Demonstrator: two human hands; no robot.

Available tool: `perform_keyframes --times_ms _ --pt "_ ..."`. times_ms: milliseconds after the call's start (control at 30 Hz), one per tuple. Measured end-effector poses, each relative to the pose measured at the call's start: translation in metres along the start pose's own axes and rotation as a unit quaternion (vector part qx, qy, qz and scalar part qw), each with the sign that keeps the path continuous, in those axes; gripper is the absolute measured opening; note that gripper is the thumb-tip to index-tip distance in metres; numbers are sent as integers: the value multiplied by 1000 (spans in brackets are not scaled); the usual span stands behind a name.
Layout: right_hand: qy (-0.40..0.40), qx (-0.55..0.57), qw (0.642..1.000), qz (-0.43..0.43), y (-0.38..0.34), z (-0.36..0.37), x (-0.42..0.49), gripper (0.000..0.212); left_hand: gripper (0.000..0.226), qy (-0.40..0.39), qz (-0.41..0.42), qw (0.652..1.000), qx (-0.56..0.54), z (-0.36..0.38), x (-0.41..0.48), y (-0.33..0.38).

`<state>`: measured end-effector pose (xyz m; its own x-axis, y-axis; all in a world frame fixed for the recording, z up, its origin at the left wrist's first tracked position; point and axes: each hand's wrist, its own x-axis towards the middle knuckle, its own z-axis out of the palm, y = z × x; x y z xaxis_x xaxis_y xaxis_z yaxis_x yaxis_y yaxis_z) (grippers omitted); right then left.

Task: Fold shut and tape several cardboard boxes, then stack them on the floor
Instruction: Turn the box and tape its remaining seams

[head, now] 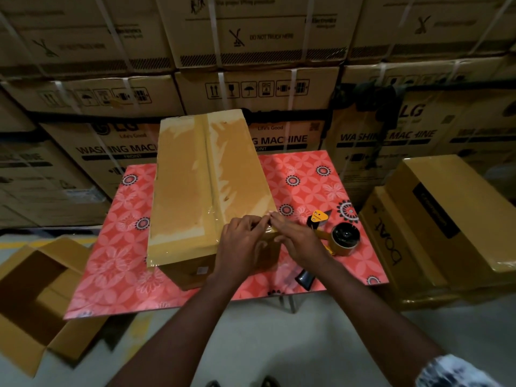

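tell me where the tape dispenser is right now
In the head view the tape dispenser lies on the floral table, just right of the taped box and the right hand.

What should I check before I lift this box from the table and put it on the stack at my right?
1. Top seam of the box taped: ok.
2. Tape end at the near corner pressed down: not ok, left hand and right hand pinch it.
3. Tape dispenser apart from the box: ok, it lies on the table.
4. Top of the stack free: ok where visible.
5. Bottom of the box sealed: cannot tell.
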<state>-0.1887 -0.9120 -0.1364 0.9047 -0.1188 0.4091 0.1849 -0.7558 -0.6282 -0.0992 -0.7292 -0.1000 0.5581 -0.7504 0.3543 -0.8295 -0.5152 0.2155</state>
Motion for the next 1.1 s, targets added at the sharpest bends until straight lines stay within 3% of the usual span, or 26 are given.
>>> perform_keyframes --times_ms 133,233,333,500,600,767,933,1100 --pt "-7 6 1000 17 -8 -4 2 53 52 -7 -5 999 -49 -8 5 -2" --pt "26 -57 998 -1 -14 3 4 45 40 10 9 999 -33 -18 5 -13" --pt "63 -95 993 -36 -10 12 1 38 42 27 31 999 -25 -18 -7 -31" --pt "53 -134 989 -42 -6 15 -4 55 65 3 46 999 -13 -13 -15 -37" --pt "67 -162 984 -33 -23 17 8 46 49 14 23 999 -41 -20 -12 -36" --pt "70 -149 984 -64 -26 33 12 41 47 16 15 999 -37 -22 -22 -48" --pt "50 -170 983 -49 -27 32 10 53 65 13 36 998 -59 -27 -29 -48" --pt "45 -163 985 -26 -60 50 29 46 42 40 12 991 -124 -34 -40 -66"
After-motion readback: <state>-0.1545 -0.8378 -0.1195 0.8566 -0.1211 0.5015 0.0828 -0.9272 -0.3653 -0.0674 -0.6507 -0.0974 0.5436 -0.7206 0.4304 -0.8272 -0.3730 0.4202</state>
